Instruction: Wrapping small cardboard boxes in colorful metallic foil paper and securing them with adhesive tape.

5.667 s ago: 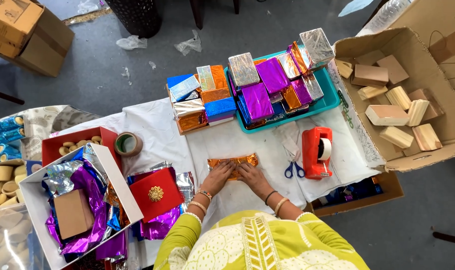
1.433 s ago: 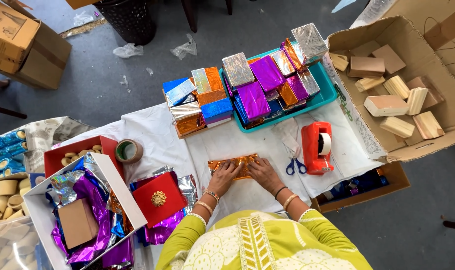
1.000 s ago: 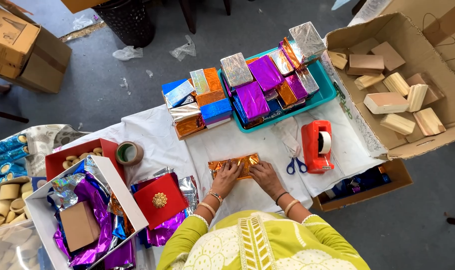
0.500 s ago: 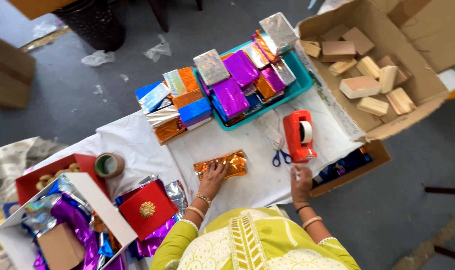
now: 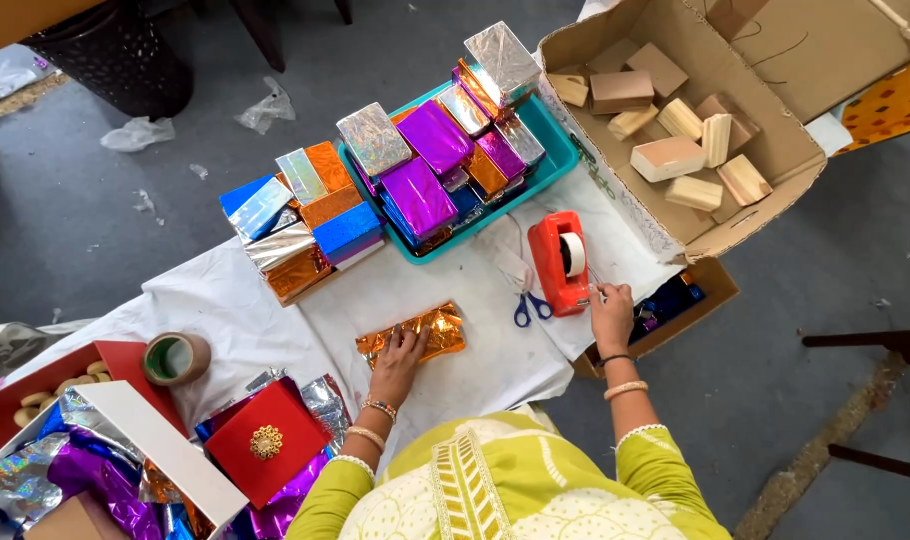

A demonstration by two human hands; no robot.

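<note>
A block wrapped in orange foil (image 5: 437,328) lies on the white table cloth (image 5: 275,300) in front of me. My left hand (image 5: 400,352) presses flat on its near left part, fingers spread. My right hand (image 5: 611,308) is off to the right, its fingertips at the front end of the orange-red tape dispenser (image 5: 560,262), pinching at the tape end; the tape itself is too thin to see. Blue-handled scissors (image 5: 528,300) lie just left of the dispenser.
A teal tray (image 5: 561,158) holds several foil-wrapped boxes, and more are stacked left of it (image 5: 305,225). A cardboard box (image 5: 765,150) of bare wooden blocks stands at right. A tape roll (image 5: 176,359), a red box lid (image 5: 260,443) and a white box of foil sheets (image 5: 105,470) sit at left.
My right hand left the orange parcel and moved right to the tape dispenser. The left hand stays on the parcel. The view swung to the right.
</note>
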